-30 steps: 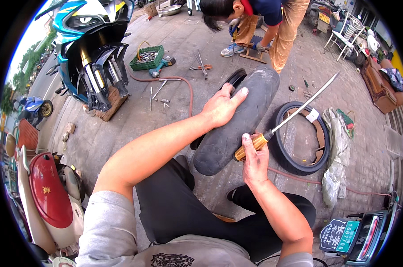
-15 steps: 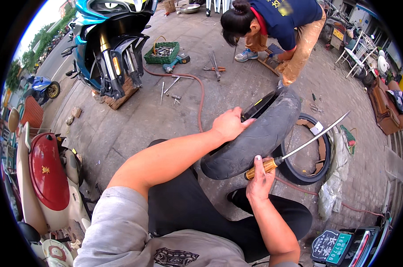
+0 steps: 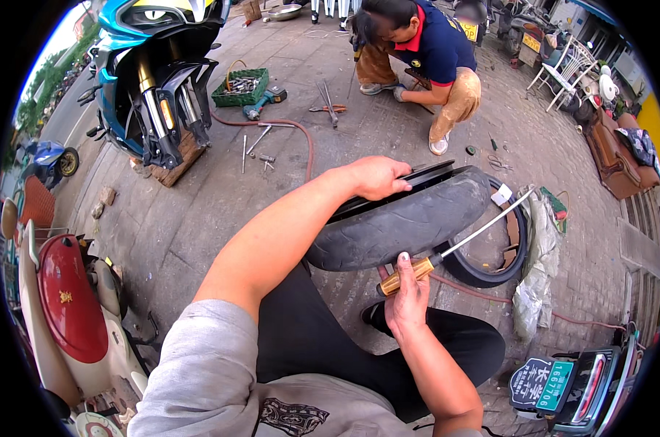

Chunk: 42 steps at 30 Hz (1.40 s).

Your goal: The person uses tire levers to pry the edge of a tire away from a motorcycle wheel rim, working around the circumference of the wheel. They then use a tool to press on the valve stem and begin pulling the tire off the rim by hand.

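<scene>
Holding: our left hand [image 3: 377, 177] closes over the motorcycle tyre [image 3: 402, 222] rim.
Right hand [image 3: 406, 295]: we clasp the wooden-handled screwdriver [image 3: 446, 251] tightly.

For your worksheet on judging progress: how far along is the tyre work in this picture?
Done: the wheel with its tyre is off a bike and held up. In hand: the left hand grips its top edge, while the right hand holds a wooden-handled screwdriver. Left: the tyre is not yet off the rim.
</scene>
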Available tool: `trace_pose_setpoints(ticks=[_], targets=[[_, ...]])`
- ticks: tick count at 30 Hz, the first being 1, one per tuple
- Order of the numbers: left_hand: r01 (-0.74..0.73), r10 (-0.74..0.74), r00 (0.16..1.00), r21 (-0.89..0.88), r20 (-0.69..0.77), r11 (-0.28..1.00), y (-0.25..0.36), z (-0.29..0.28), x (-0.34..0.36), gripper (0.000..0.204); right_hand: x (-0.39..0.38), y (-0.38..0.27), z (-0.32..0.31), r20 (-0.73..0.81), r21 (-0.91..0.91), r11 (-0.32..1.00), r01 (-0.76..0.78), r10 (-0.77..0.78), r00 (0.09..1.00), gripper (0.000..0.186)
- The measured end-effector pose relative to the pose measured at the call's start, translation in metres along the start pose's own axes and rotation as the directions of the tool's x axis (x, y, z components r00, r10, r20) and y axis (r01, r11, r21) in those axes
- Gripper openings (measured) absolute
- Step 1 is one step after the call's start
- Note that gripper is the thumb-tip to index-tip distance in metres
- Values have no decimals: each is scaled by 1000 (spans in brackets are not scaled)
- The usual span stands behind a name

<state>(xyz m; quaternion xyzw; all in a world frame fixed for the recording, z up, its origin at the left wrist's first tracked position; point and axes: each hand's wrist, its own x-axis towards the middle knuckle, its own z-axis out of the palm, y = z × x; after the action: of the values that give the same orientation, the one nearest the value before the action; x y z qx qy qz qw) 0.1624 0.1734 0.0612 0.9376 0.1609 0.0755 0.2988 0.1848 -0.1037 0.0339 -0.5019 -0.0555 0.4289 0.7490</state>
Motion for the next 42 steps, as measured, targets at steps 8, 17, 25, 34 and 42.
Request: trace_pose_setpoints(ticks=[8, 17, 25, 34, 42], targets=[[267, -294, 951, -226, -96, 937, -65, -21, -50, 55, 11, -95, -73, 246, -451, 848, 279, -182, 952, 25], [58, -51, 993, 65, -107, 996, -80, -12, -90, 51, -2, -295, -75, 378, -705, 477, 524, -372, 848, 76], [60, -60, 998, 124, -7, 990, -63, -9, -91, 59, 90, -321, -39, 402, -250, 719, 648, -532, 745, 50], [-132, 133, 991, 42, -10, 990, -56, -1, -82, 54, 220, -282, 63, 628, 86, 958, 275, -267, 731, 25], [-188, 193, 977, 59, -88, 980, -67, 5, -74, 55, 201, -204, 144, 446, 15, 904, 427, -388, 807, 32]])
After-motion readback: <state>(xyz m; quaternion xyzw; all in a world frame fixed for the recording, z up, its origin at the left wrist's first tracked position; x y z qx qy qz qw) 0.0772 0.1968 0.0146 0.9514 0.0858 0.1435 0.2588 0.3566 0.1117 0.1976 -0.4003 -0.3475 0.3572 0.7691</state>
